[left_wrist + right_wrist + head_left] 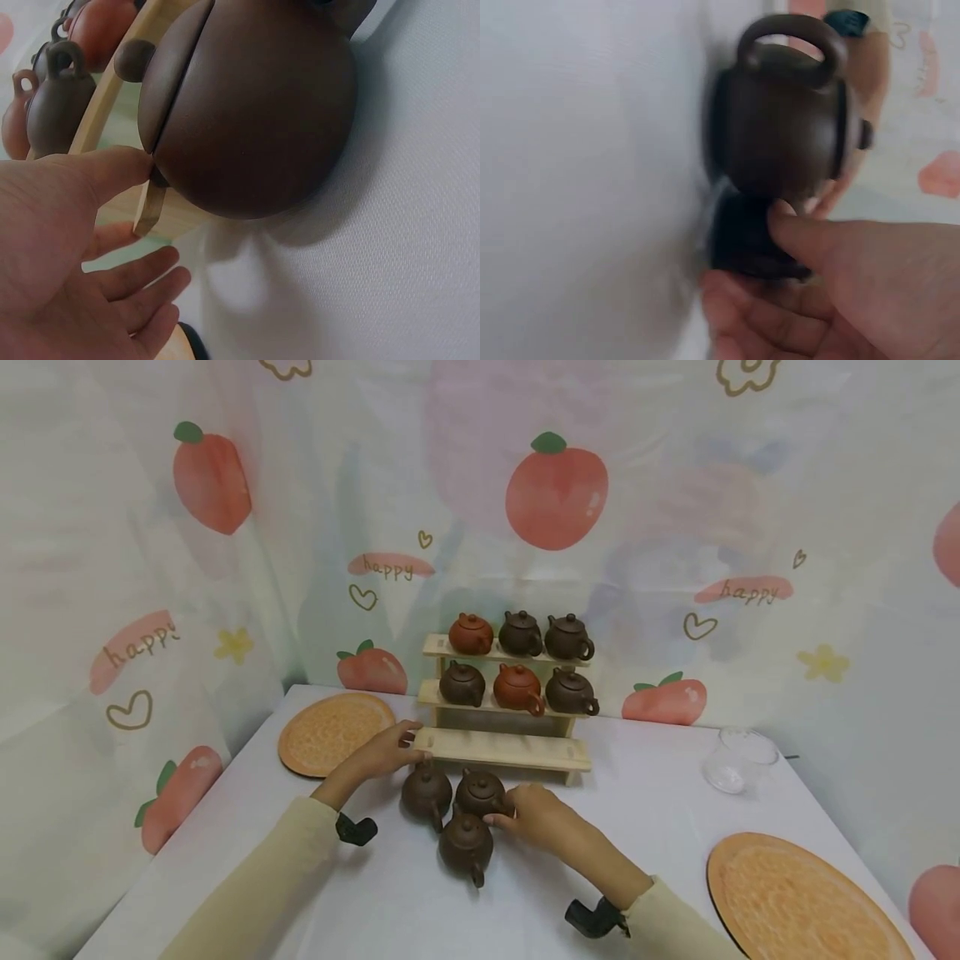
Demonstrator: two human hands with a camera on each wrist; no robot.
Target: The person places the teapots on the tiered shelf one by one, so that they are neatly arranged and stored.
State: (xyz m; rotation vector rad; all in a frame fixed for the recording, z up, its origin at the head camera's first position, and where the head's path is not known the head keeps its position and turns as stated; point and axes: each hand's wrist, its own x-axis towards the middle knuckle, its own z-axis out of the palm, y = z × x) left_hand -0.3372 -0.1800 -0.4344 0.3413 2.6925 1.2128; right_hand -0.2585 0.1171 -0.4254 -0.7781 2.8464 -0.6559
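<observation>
At frame centre, the right hand point(536, 817) grasps the middle dark-brown clay teapot point(481, 793); the left hand point(386, 750), fingers relaxed, touches its leftward neighbour point(426, 791).

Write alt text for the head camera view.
Two hands reach among three dark brown teapots on a white table: the left hand touches one at the stepped wooden rack, the right hand touches another. Six more teapots fill the rack's upper steps; its lowest step is bare.

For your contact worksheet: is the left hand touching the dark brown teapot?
Touching. The left wrist view shows the thumb of the left hand against the dark brown teapot.
</observation>
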